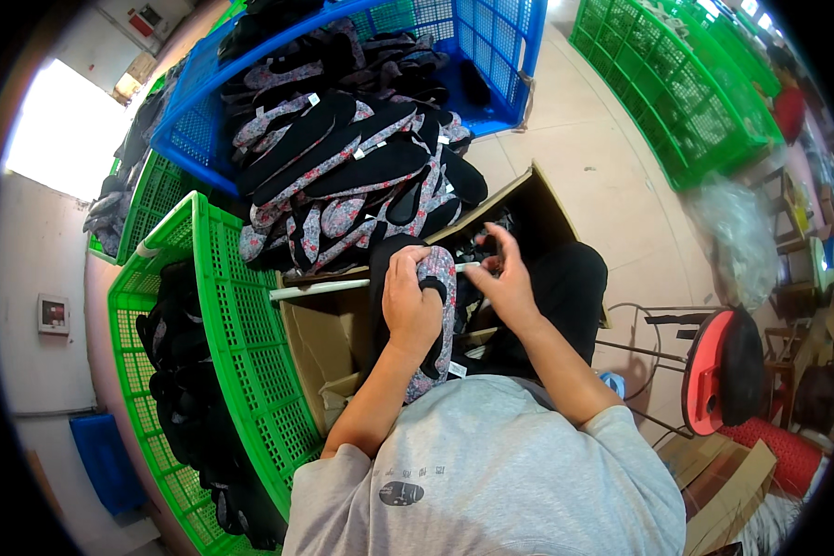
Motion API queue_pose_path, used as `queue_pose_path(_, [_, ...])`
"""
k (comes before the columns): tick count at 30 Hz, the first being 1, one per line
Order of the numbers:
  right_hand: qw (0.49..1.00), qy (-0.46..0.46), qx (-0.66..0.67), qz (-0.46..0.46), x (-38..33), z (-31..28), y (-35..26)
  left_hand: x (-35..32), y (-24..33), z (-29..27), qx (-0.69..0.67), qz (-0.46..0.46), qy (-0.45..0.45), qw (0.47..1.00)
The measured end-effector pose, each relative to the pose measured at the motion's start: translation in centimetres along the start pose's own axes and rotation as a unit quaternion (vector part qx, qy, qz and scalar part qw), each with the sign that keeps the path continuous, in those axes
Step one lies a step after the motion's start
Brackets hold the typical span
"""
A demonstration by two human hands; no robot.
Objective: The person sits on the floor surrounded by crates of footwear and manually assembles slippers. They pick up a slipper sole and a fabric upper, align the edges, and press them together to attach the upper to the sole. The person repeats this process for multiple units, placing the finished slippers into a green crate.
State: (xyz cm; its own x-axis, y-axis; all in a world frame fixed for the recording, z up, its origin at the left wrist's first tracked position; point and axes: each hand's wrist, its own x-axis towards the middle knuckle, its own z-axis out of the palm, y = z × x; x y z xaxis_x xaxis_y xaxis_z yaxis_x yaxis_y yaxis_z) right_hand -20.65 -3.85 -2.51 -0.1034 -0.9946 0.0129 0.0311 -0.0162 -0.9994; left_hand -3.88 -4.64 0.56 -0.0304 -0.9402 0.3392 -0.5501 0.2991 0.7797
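My left hand (pixel 411 301) is closed around a slipper (pixel 443 269) with a grey, red-flowered outside and a black lining. The slipper stands lengthwise over my lap, and a small white tag (pixel 457 370) shows near its lower end. Just to its right is my right hand (pixel 510 285), thumb and fingers apart, with the thumb near the end of a white rod (pixel 320 290). That rod runs across an open cardboard box (pixel 308 345) between my legs, partly hidden behind the slipper and left hand. Dark small items lie inside the box, too unclear to name.
A heap of flowered slippers (pixel 343 208) spills from a blue crate (pixel 499 60) in front of me. Green crates (pixel 250 343) stand left, one holding black items (pixel 171 361). Right are another green crate (pixel 667 102), a clear plastic bag (pixel 741 236) and a red-and-black stool (pixel 709 371).
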Motion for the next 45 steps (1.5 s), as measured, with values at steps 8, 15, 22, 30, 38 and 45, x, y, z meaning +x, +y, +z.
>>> queue_pose_path(8, [0.995,-0.043,0.030,0.090,-0.5,-0.1,1.4,0.0,0.3,-0.2,0.035,0.007,0.006,0.999])
queue_pose_path(15, [0.987,-0.159,-0.022,0.017,-1.5,1.4,-3.0,0.3,0.6,-0.6,0.061,-0.028,-0.022,0.998])
queue_pose_path(22, [0.988,-0.077,-0.129,-0.039,-1.6,3.0,-0.1,0.5,1.8,-0.8,0.098,-0.033,-0.034,0.994])
queue_pose_path(30, [0.980,-0.028,-0.194,-0.020,-0.9,3.1,-0.7,0.1,1.9,-0.7,0.226,0.065,-0.020,0.972])
queue_pose_path(38, [0.954,-0.056,-0.287,-0.065,-0.4,1.9,-0.6,2.1,-0.8,-2.4,0.229,0.209,-0.160,0.937])
queue_pose_path(45, [0.951,-0.158,-0.262,-0.045,-0.7,0.9,-2.5,2.5,-1.2,-5.1,0.114,0.109,-0.277,0.948])
